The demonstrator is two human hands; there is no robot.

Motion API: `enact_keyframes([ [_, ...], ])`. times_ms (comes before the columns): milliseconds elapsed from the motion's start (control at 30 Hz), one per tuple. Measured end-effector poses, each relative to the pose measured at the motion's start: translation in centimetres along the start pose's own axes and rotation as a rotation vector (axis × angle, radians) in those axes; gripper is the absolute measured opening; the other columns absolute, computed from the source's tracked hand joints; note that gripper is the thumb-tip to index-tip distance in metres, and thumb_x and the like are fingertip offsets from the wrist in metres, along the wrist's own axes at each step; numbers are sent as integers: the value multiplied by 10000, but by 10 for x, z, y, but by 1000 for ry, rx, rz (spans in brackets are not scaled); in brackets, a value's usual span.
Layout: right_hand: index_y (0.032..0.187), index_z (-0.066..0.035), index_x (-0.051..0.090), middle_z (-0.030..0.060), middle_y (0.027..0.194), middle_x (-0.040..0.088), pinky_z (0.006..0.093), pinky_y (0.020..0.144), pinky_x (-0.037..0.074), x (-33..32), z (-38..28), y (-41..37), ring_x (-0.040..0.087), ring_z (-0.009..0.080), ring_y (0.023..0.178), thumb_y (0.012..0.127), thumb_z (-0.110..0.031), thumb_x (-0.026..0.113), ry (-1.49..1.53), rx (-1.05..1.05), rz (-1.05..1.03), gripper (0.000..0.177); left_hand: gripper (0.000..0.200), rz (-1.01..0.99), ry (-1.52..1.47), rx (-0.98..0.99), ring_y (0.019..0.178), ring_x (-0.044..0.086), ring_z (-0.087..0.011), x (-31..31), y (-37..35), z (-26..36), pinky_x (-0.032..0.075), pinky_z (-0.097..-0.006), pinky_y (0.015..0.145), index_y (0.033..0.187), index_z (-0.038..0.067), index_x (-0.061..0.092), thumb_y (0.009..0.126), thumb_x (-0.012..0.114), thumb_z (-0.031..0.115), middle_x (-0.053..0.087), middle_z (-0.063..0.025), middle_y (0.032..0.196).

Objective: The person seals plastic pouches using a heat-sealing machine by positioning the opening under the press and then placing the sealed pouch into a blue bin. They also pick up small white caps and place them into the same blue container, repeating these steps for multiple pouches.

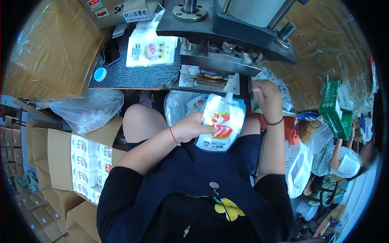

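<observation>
My left hand [193, 126] is closed on the left side of a white spout pouch [222, 127] with red and yellow printing, its thumb across the front. The pouch hangs over my lap with its clear spout pointing up. My right hand [267, 97] is raised to the right of the pouch, apart from it, with the fingers curled in; what they hold, if anything, is hidden. Just beyond that hand lies a heap of small whitish pieces [279, 87]. The sealing press [221, 62], with its metal bar and jaws, stands in front of both hands.
Flat pouches [152, 50] lie stacked on a blue cloth-covered table [133, 79], near a phone [111, 54] and a blue cap [100, 74]. An open carton [60, 158] of packed pouches stands at left. A green box [336, 109] and another person [346, 162] are at right.
</observation>
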State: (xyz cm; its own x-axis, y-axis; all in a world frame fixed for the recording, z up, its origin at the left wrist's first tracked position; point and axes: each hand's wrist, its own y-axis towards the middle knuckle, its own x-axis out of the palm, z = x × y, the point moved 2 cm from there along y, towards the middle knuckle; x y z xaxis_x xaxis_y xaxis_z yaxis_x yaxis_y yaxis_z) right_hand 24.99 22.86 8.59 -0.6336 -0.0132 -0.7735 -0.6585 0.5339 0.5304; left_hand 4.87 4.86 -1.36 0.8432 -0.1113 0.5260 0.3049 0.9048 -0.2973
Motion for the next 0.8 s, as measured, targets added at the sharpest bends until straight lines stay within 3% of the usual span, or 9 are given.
enact_keyframes([
  [200, 1099, -1, 609, 181, 1039, 659, 441, 836, 498, 14, 58, -29, 625, 374, 984, 918, -87, 644, -267, 152, 203, 203, 361, 163, -87, -3, 1055, 705, -191, -39, 20, 46, 572, -360, 930, 1273, -27, 630, 924, 697, 39, 704, -140, 1226],
  [300, 1238, 28, 484, 253, 1163, 573, 444, 935, 481, 23, 74, -44, 566, 414, 1120, 931, -3, 577, -219, 79, 261, 322, 370, 220, -33, 238, 1006, 693, -192, -39, 23, 47, 582, -354, 855, 1253, -22, 590, 913, 708, 64, 684, -152, 1193],
  [367, 1252, 32, 469, 267, 1191, 564, 447, 968, 481, 29, 80, -46, 556, 429, 1155, 926, 23, 576, -144, 52, 331, 343, 329, 813, 468, 404, 986, 635, -235, -83, 20, 71, 518, -391, 925, 1136, -16, 500, 930, 694, 152, 635, -176, 1062],
  [433, 1243, 26, 529, 226, 1161, 607, 422, 995, 483, 30, 74, -48, 584, 397, 1161, 922, 40, 590, -36, 176, 335, 327, 461, 1210, 1186, 1029, 1220, 534, -429, -115, 0, 121, 430, -475, 1047, 1336, -34, 456, 948, 628, 148, 540, -306, 1274],
  [467, 1238, 24, 550, 215, 1148, 619, 416, 988, 487, 23, 72, -48, 596, 387, 1150, 923, 34, 598, -65, 172, 285, 318, 538, 1295, 1564, 857, 1356, 449, -434, -131, -9, 133, 366, -522, 1116, 1448, -3, 426, 982, 580, 218, 456, -283, 1465],
  [500, 1232, 21, 571, 204, 1135, 631, 410, 981, 492, 18, 70, -44, 607, 376, 1139, 925, 29, 606, -97, 162, 238, 309, 579, 1246, 1797, 549, 1433, 389, -413, -169, -5, 125, 318, -548, 1152, 1482, 69, 457, 991, 575, 351, 393, -227, 1569],
  [633, 1178, 18, 629, 188, 1079, 659, 392, 907, 501, -8, 44, -46, 639, 368, 1013, 921, -11, 640, -64, 211, 202, 259, 632, 832, 1949, 391, 1438, 398, -391, -132, -44, 94, 347, -545, 1129, 1472, 169, 514, 932, 650, 468, 367, -176, 1605],
  [767, 1147, 13, 628, 191, 1048, 650, 394, 871, 500, 3, 17, -49, 639, 360, 973, 995, -108, 580, 131, 302, 240, 200, 344, 912, 1586, 468, 1152, 669, -274, -118, -71, 68, 521, -418, 958, 1286, 49, 662, 956, 671, 144, 712, -137, 1196],
  [800, 1106, 6, 627, 202, 1052, 653, 404, 862, 508, 12, 3, -46, 647, 375, 972, 1014, -119, 547, 142, 322, 178, 174, 281, 830, 1219, 498, 1055, 684, -226, -119, -68, 59, 535, -377, 898, 1224, 31, 687, 960, 668, 125, 725, -121, 1098],
])
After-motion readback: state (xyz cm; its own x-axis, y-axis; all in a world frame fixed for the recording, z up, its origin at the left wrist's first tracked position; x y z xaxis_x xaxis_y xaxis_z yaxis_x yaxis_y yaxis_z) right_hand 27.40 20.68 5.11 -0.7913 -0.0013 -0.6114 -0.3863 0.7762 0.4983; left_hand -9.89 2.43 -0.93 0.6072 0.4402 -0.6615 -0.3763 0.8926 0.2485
